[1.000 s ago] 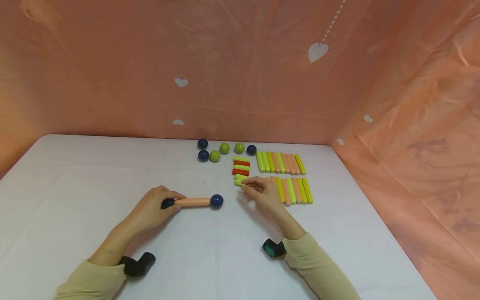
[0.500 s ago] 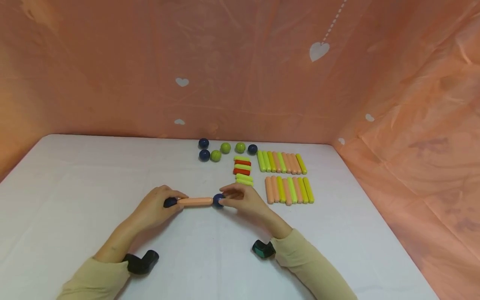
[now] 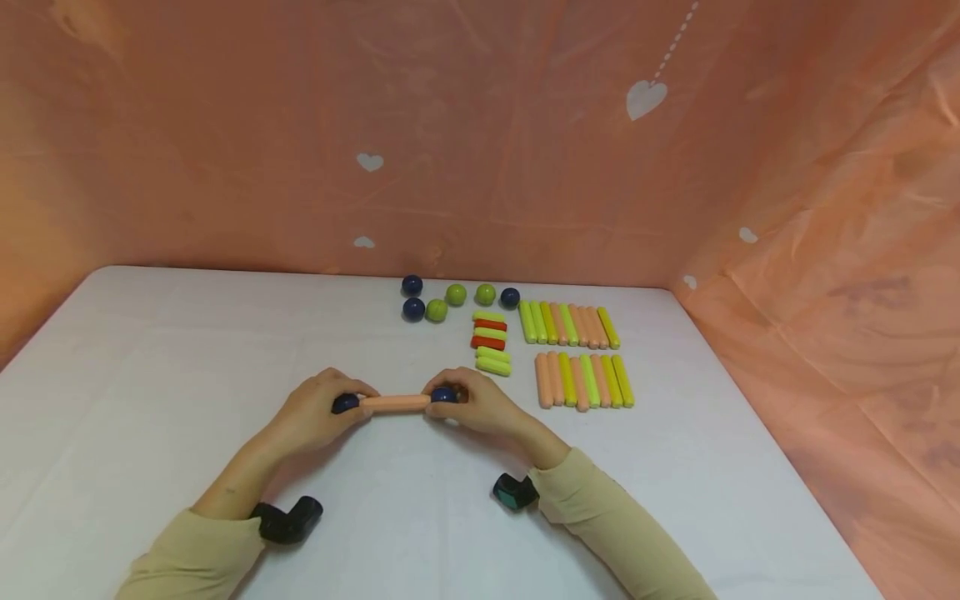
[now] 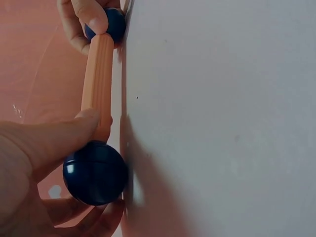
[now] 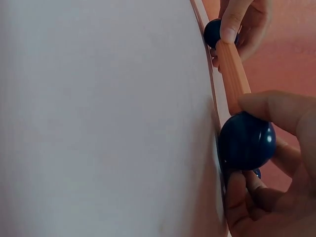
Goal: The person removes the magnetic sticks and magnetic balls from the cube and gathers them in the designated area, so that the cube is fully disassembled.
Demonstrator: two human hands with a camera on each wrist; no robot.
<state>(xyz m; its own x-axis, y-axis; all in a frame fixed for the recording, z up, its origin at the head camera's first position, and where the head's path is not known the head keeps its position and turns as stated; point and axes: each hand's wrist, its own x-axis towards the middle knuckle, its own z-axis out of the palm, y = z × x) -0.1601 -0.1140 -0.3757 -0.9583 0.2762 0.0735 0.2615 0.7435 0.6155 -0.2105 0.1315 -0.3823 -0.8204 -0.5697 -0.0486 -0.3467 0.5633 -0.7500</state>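
Observation:
A ribbed peach stick [image 3: 396, 403] lies crosswise between my hands, with a dark blue ball at each end. My left hand [image 3: 313, 412] grips its left end. In the left wrist view, the thumb presses the stick close to the left blue ball [image 4: 95, 174], and the fingers curl beneath that ball. At the other end, my right hand [image 3: 480, 404] grips the right blue ball [image 5: 247, 141]; its thumb lies where ball and stick meet, with fingers under the ball. Both wrist views show the stick meeting the balls; how deeply it sits in them is hidden.
Loose blue balls [image 3: 413, 309] and green balls [image 3: 456, 294] stand at the back. Short green and red sticks [image 3: 489, 342] lie stacked right of centre. Two rows of longer sticks, a far row [image 3: 568, 324] and a near row [image 3: 584, 382], lie further right on the white table [image 3: 187, 350].
My right hand has moved left from beside the short sticks to the stick's right-hand ball and now grips it. The left hand has kept its hold on the left end.

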